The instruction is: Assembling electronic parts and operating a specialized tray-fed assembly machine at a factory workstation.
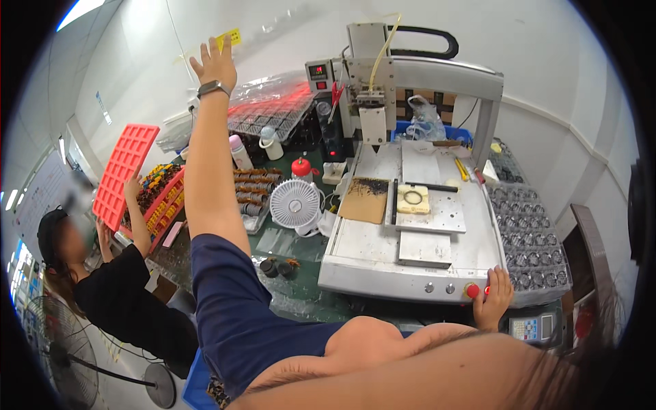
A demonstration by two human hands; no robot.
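Note:
My left hand [217,66] is raised high on a stretched arm, fingers spread, with a watch [214,87] on its wrist. It holds nothing, and its fingertips are in front of or beside a yellow label [231,36] on the wall; I cannot tell whether they touch it. My right hand [495,298] lies at the front right corner of a white desktop machine [383,277], fingers stretched out over its edge. Beside it are a lit red button [487,290] and a red knob [471,290]. On the machine's bed sits a cream block [413,199] with a dark ring.
A co-worker at left lifts a red compartment tray [125,176]. A white fan [295,203], a red-topped bottle [301,169] and trays of coiled parts [254,188] stand left of the machine. Clear plastic trays [529,232] and a keypad controller [533,329] are at right.

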